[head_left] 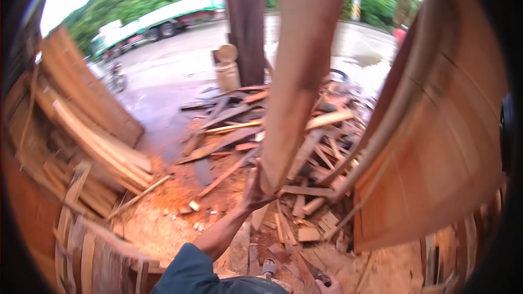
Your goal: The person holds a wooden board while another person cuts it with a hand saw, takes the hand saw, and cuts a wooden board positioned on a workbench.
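A long, wide wooden plank rises steeply in front of me, its top beyond the frame. My left hand is closed around its lower end, with the palm under the left corner and the fingers partly hidden by the wood. At the bottom edge, my right hand grips a dark-handled tool; its exact kind is hard to make out. Scrap wood and sawdust lie on the ground beyond both hands.
Ahead is a heap of offcuts beside a dark post. Boards lean at left, and large wooden panels stand at right. A sandalled foot shows below. A truck is on the road behind.
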`<state>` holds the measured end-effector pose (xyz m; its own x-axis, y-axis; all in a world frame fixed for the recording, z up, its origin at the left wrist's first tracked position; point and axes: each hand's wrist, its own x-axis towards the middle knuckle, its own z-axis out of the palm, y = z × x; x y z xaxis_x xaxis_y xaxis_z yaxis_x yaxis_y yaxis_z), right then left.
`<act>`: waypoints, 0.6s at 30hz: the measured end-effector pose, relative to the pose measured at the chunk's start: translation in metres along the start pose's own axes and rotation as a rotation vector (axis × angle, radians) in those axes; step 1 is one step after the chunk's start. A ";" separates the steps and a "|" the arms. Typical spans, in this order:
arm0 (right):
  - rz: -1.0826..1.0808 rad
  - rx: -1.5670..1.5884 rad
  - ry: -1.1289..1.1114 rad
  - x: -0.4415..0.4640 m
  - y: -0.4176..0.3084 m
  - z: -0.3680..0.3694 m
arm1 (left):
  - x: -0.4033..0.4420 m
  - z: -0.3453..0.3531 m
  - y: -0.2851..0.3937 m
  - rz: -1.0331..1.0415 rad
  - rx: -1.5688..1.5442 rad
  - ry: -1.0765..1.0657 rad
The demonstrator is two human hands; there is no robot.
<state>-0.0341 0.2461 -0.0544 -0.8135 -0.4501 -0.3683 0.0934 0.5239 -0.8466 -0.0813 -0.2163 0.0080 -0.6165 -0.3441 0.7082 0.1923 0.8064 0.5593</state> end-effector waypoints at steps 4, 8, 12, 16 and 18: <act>-0.151 -0.227 -0.192 0.054 -0.051 -0.003 | -0.064 -0.183 0.008 -0.311 -0.086 0.360; -0.312 -0.583 -0.320 0.099 -0.126 0.033 | -0.122 -0.329 0.097 -0.444 0.163 0.601; -0.469 -0.591 -0.341 0.089 -0.208 0.107 | -0.207 -0.421 0.177 -0.456 0.380 0.767; -0.804 -0.400 -0.381 0.110 -0.228 0.192 | -0.295 -0.479 0.251 -0.690 0.513 0.907; -0.616 -0.261 -0.439 0.095 -0.259 0.233 | -0.317 -0.505 0.284 -0.651 0.546 0.934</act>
<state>-0.0018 -0.1009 0.0401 -0.3697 -0.9287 -0.0276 -0.4805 0.2165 -0.8499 0.5544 -0.1205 0.1600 0.3374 -0.7795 0.5278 -0.4200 0.3771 0.8254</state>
